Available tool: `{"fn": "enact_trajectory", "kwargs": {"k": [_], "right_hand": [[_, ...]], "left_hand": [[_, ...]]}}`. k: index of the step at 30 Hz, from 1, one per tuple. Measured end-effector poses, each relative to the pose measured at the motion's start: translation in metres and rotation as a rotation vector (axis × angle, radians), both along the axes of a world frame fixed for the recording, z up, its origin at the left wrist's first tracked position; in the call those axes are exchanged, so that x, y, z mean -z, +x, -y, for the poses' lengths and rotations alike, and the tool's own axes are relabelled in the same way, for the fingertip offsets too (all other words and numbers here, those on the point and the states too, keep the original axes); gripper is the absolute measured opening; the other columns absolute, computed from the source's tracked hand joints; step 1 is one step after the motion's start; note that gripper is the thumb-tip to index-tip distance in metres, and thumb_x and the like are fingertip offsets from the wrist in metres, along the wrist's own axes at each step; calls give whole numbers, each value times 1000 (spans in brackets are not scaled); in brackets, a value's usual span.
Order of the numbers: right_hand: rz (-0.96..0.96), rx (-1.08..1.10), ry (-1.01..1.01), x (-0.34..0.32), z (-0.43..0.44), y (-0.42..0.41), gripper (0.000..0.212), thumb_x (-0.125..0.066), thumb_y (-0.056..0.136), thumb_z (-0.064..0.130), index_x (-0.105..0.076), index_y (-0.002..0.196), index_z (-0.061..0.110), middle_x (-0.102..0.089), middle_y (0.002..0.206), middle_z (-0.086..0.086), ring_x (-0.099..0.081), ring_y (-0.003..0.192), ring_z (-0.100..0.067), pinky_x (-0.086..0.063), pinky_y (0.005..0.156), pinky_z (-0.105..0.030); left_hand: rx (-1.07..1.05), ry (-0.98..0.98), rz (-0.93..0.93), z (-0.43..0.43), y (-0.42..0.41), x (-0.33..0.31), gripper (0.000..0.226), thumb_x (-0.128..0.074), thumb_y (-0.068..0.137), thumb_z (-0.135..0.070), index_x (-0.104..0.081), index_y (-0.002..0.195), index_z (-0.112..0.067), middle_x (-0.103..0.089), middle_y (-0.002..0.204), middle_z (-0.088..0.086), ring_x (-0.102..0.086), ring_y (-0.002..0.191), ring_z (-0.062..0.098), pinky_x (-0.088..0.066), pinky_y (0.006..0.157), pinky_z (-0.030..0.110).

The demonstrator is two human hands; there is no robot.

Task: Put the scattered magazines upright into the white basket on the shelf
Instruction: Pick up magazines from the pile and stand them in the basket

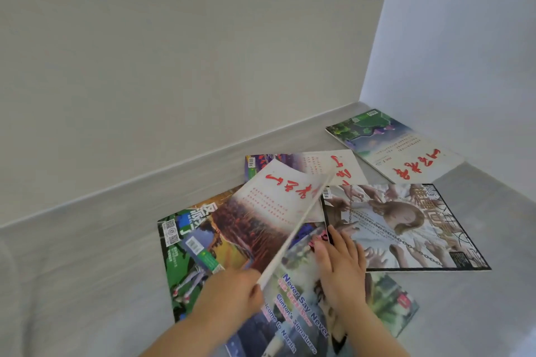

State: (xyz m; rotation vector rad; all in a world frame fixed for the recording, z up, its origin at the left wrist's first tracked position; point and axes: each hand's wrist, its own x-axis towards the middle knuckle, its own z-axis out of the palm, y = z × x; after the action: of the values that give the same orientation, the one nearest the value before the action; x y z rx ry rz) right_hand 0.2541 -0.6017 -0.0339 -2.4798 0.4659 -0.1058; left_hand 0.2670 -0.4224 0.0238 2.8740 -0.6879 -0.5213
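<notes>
scattered magazines lie overlapping on the grey surface (87, 269) near its far right corner. the left hand (232, 290) pinches the near end of a red-lettered magazine (269, 211), tilted up off the pile. the right hand (339, 264) rests flat, fingers straight, on the "never say never" magazine (295, 307), fingertips touching the chain-cover magazine (406, 229).
</notes>
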Motion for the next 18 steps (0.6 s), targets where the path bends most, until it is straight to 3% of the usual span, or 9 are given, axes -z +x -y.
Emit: {"fn": "enact_trajectory", "kwargs": {"k": [3, 6, 7, 8, 9, 11, 13, 16, 18], "right_hand": [[-51, 59, 189, -17, -12, 14, 43, -33, 90, 48, -54, 120, 25, -39, 144, 3, -13, 140, -18, 4, 113, -37], [-57, 121, 266, -28, -29, 22, 33, -45, 86, 21, -55, 117, 15, -55, 126, -7, -34, 129, -25, -18, 112, -41], [-35, 131, 304, -32, -33, 22, 34, -43, 85, 14, -55, 116, 12, -59, 114, -12, -47, 113, -27, -34, 103, -40], [1, 123, 348, -36, -37, 21, 35, -40, 85, 9, -55, 117, 11, -61, 100, -12, -53, 91, -28, -45, 83, -36], [35, 111, 366, -40, -40, 21, 37, -38, 86, 6, -54, 118, 13, -61, 92, -11, -52, 73, -27, -44, 63, -31], [89, 85, 328, -48, -47, 24, 40, -35, 88, 6, -52, 123, 16, -66, 97, -13, -49, 64, -24, -32, 49, -25], [159, 57, 335, -60, -57, 26, 38, -36, 88, 5, -54, 120, 15, -65, 107, -14, -51, 69, -23, -35, 50, -22], [290, 12, 453, -85, -80, 29, 34, -40, 85, -2, -62, 109, 8, -66, 104, -13, -53, 80, -21, -38, 61, -18], [353, -14, 557, -103, -98, 29, 31, -44, 83, -7, -65, 101, 6, -66, 90, -9, -54, 68, -16, -36, 50, -10]], "left_hand": [[48, 122, 5, 5, -28, 0, 21, -33, 88, -24, -53, 87, -14, -62, 109, 13, -57, 100, 30, -46, 75, 35], [29, 117, 14, 4, -40, 1, 27, -34, 89, -27, -55, 103, -15, -61, 116, 10, -54, 109, 25, -47, 82, 36], [12, 71, 12, 0, -41, 1, 28, -35, 90, -30, -56, 103, -19, -62, 117, 8, -53, 111, 23, -47, 81, 34], [-9, 16, 7, -7, -42, 1, 28, -35, 91, -34, -57, 104, -22, -63, 116, 5, -54, 112, 22, -47, 80, 32], [-38, -32, 0, -15, -42, 1, 28, -35, 91, -36, -58, 105, -26, -64, 114, 3, -55, 109, 22, -47, 79, 30], [-130, -80, 5, -36, -42, 0, 27, -34, 93, -36, -58, 105, -31, -63, 114, 0, -55, 106, 20, -44, 78, 25], [-280, -127, 41, -60, -40, -2, 28, -32, 94, -33, -57, 106, -29, -61, 118, -2, -53, 108, 17, -40, 80, 23], [-533, -352, 128, -101, -37, -6, 29, -35, 95, -23, -56, 114, -26, -60, 124, -2, -53, 112, 16, -37, 85, 20], [-686, -555, 181, -129, -39, -8, 31, -42, 92, -17, -51, 121, -20, -58, 126, 1, -54, 113, 17, -38, 87, 21]]}}
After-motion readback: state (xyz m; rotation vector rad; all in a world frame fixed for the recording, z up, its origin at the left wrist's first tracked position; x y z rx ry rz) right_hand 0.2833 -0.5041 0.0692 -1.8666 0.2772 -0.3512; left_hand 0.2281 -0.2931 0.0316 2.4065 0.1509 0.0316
